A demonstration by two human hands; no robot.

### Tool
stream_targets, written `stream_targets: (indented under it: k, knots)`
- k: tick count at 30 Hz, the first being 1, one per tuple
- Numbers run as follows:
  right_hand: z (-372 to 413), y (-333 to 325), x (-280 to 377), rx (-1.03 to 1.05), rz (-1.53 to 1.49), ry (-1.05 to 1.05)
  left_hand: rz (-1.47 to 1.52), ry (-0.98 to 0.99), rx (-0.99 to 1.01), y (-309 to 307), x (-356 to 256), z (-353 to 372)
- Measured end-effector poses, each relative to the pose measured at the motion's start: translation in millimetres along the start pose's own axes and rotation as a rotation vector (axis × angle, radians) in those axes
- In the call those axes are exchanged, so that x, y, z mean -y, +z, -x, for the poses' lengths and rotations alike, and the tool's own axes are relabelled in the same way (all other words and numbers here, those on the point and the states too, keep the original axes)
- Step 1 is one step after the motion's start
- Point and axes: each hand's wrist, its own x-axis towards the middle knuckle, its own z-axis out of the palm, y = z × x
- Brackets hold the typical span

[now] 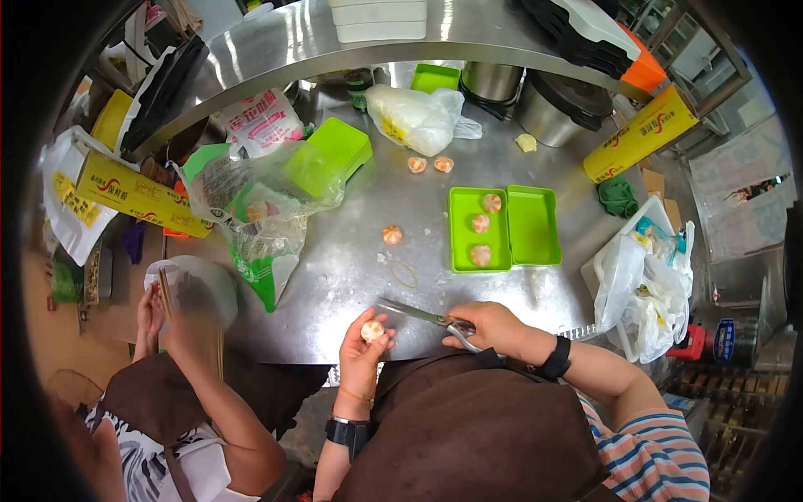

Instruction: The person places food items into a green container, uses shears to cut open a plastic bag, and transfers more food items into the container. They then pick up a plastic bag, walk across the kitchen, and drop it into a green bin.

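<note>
Near the front edge of the steel table (335, 335), my left hand (358, 356) pinches a small orange-and-white ball (372, 331) in its fingers. My right hand (487, 325) grips a pair of scissors (416, 313), whose blades point left towards that ball. Ahead of the scissors lies an open green plastic box (456, 243), holding three similar balls, with its lid (534, 226) folded out to the right. One loose ball (391, 235) rests on the metal left of the box. Two more, a ball (416, 165) and its neighbour (444, 165), sit farther back. A thin rubber band (403, 274) lies ahead of my hands.
A clear bag (280, 188) and another green box (339, 151) are at the left. Farther back stand a white bag (414, 117) and a lidded pot (559, 109). A white bin (598, 272) with plastic bags is at right. A co-worker (192, 368) holds long sticks at left.
</note>
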Motion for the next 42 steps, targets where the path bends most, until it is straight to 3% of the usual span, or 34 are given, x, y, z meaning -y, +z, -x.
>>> stream_targets:
  k: [5,11,17,19,24,26,27,29,30,32,33,36,38,42]
  knots:
    - [9,-3,-6,-0.043,0.020,-0.020,0.028,0.007,-0.050,1,1,0]
    - [26,-9,-25,-0.012,0.069,0.040,0.430,-0.197,-0.026,-16,6,-9]
    - [52,-18,-50,-0.031,0.141,0.085,0.773,-0.335,0.247,-26,13,-24]
    - [66,-22,-61,-0.091,0.186,0.114,0.436,-0.225,-0.019,3,1,-33]
    - [97,-22,-82,-0.172,0.187,0.181,-0.032,-0.178,0.057,50,-11,-77]
    - [105,-23,-87,-0.219,0.129,0.187,-0.361,-0.162,0.137,83,-17,-100]
    - [107,-20,-91,-0.227,0.126,0.193,-0.368,-0.164,0.145,93,-9,-115]
    - [112,-14,-102,-0.279,0.151,0.151,-0.667,0.118,0.296,109,15,-150]
    - [113,-13,-103,-0.287,0.163,0.138,-0.671,0.118,0.304,123,15,-158]
    - [113,-13,-102,-0.300,0.153,0.143,-1.134,0.483,0.219,147,16,-169]
    - [114,-14,-102,-0.304,0.146,0.143,-1.139,0.482,0.228,152,19,-172]
    - [114,-13,-106,-0.305,0.137,0.133,-1.229,0.634,0.179,147,15,-175]
    - [114,-11,-109,-0.293,0.152,0.134,-1.397,0.927,0.132,125,-3,-170]
    - [115,-13,-108,-0.276,0.152,0.144,-1.506,0.774,-0.040,65,-25,-173]
